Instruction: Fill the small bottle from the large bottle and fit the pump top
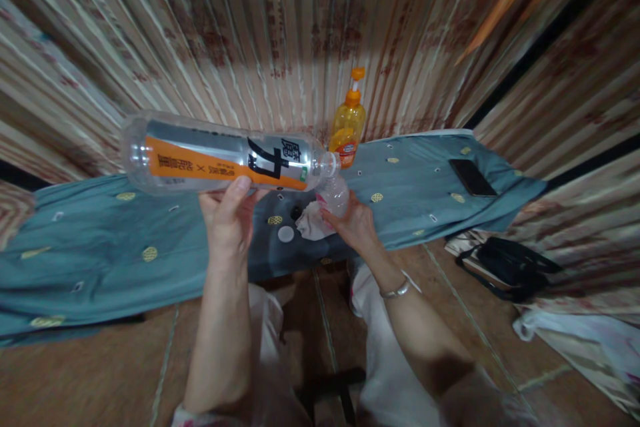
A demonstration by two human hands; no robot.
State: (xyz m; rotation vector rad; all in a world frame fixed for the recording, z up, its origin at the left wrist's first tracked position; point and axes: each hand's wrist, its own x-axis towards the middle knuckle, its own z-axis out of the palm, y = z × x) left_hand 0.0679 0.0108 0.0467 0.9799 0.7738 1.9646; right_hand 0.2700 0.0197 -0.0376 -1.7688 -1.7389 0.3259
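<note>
My left hand (226,217) is closed around a large clear plastic bottle (220,155) with an orange and silver label. The bottle lies almost level, its open mouth pointing right. Right at that mouth is a small clear plastic bottle (336,195), gripped by my right hand (356,223). Whether liquid passes between the two I cannot tell. A crumpled whitish cloth or tissue (313,223) lies by the small bottle. To its left are a round white cap (285,234) and a small dark round piece (296,213).
A yellow pump bottle (349,123) stands at the back of the teal cloth-covered surface (165,220). A dark phone (473,177) lies toward the right end. On the right sits a black bag (515,263). Patterned curtains (225,33) hang behind.
</note>
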